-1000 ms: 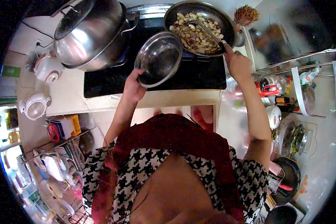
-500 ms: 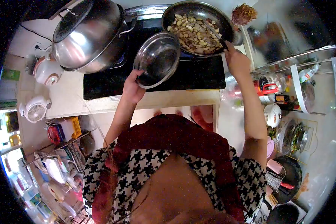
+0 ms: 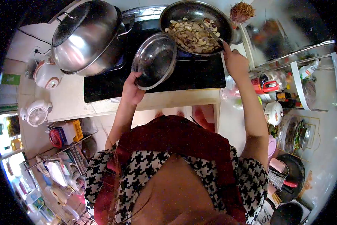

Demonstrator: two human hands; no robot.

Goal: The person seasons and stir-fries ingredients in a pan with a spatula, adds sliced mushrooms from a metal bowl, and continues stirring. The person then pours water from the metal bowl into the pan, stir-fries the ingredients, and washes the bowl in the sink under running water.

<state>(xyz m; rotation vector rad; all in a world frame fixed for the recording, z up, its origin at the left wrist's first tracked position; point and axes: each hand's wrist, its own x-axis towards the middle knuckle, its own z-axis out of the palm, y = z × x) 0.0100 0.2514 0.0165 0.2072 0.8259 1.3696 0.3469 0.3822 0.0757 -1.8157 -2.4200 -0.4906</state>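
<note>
My left hand (image 3: 134, 89) grips the rim of a shiny metal bowl (image 3: 154, 60), tilted over the front of the black stove (image 3: 108, 88); only a dark, wet-looking inside shows. My right hand (image 3: 236, 62) is closed around the dark handle of a spatula (image 3: 212, 34), whose blade reaches into the wok (image 3: 221, 18). In the wok lie many pale and brown sliced pieces, perhaps mushrooms (image 3: 191, 35). The bowl's right edge overlaps the wok's near left side in view; whether they touch I cannot tell.
A large lidded steel pot (image 3: 89, 41) stands on the stove's left. Beside it are a white rice cooker (image 3: 47, 74) and a small white fan (image 3: 37, 113). A brown bristly brush (image 3: 242, 12) sits right of the wok. Racks with bottles and a red-handled jug (image 3: 269, 87) line the right.
The pieces in the wok have shifted, baring more of its far left wall. My right hand has moved slightly up and left with the spatula. My left hand still holds the bowl.
</note>
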